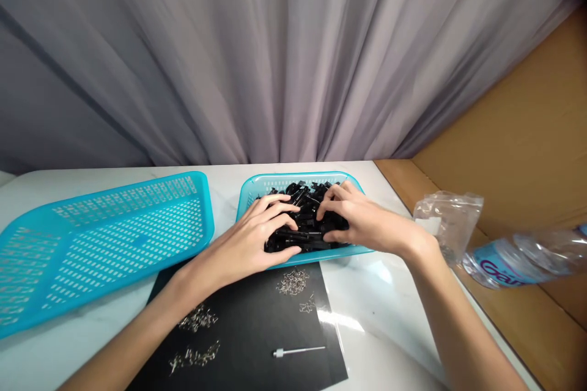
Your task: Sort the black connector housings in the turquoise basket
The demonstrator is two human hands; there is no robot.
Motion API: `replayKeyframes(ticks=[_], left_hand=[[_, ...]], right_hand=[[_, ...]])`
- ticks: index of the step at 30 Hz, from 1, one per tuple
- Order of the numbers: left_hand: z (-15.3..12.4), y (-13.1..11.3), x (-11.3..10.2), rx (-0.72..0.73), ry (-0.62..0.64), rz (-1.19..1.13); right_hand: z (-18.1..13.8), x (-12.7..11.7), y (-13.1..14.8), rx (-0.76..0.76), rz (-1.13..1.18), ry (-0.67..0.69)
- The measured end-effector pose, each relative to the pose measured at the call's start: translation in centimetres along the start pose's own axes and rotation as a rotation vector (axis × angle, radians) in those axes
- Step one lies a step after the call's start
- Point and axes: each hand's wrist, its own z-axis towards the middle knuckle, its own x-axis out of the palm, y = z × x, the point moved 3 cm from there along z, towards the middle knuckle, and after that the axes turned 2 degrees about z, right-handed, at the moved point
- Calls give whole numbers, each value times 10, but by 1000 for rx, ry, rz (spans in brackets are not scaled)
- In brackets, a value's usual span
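Observation:
A light blue plastic basket [302, 175] holds a heap of black plastic parts [302, 236], some of them long and narrow. Over the left side of the heap lies my left hand [261, 229], its fingers spread and touching the parts. At the right side, my right hand [360, 214] reaches over the rim with curled fingers, thumb and fingers apart, among the black parts. No part is visibly held in either hand. Small metal pieces [292, 281] lie in piles on a black mat [257, 330] in front of the basket.
A larger blue perforated basket [207, 214] stands at the left. On the mat lies a thin metal tool with a light-coloured end [298, 351]. To the right are a clear zip bag [452, 220] and a lying plastic bottle [504, 263]. Grey curtains [275, 55] hang behind the table.

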Motion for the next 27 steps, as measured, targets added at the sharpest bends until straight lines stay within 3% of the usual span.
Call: replayKeyframes(ticks=[8, 15, 18, 23, 27], left_hand=[[-3, 10, -13, -73, 75, -151], [-2, 29, -24, -223, -200, -7], [-3, 33, -20, -259, -239, 53], [-3, 18, -24, -275, -269, 65], [-2, -8, -26, -187, -205, -24]], right_hand=[[-7, -7, -12, 27, -2, -101], [14, 13, 12, -76, -105, -175], [19, 20, 10, -84, -138, -148], [15, 12, 9, -100, -119, -149], [2, -9, 17, -56, 71, -216]])
